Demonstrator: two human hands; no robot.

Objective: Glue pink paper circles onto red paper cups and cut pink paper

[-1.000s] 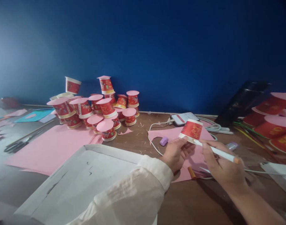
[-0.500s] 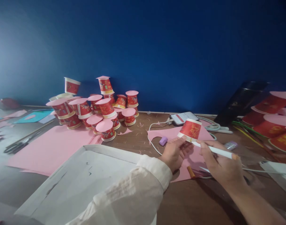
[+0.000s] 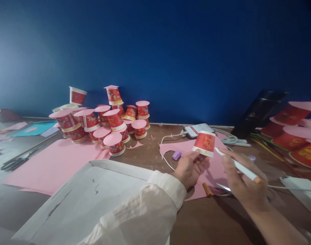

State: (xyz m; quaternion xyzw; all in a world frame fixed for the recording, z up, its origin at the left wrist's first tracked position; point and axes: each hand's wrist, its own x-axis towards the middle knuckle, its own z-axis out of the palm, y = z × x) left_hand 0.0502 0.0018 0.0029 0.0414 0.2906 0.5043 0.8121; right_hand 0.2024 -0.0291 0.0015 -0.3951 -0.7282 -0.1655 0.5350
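My left hand (image 3: 192, 170) is closed on a red paper cup (image 3: 205, 143) with white bands and gold print, pinching it near its lower edge. The cup is upside down and slightly tilted, above a pink sheet of paper (image 3: 219, 166). In my right hand (image 3: 249, 182) is a white marker pen (image 3: 243, 168) with an orange end. Its tip points at the cup from the right, a small gap apart. Below lie an orange-brown cap-like piece (image 3: 207, 189) and a pointed metal blade (image 3: 223, 187), partly hidden by my right hand.
Red cups (image 3: 116, 119) with pink discs stand stacked at centre left; more cups (image 3: 305, 153) are at right. Pink sheets (image 3: 50, 166), a white tray-like lid (image 3: 112, 183) and scissors (image 3: 15, 163) lie left. A phone (image 3: 198, 129), a purple eraser-like block (image 3: 176, 155) and a black bottle (image 3: 259, 114) are near the wall.
The marker pen's tip has moved right, off the cup's lower edge. The cup has been turned a little in my left hand; the yellow patch on its edge no longer shows.
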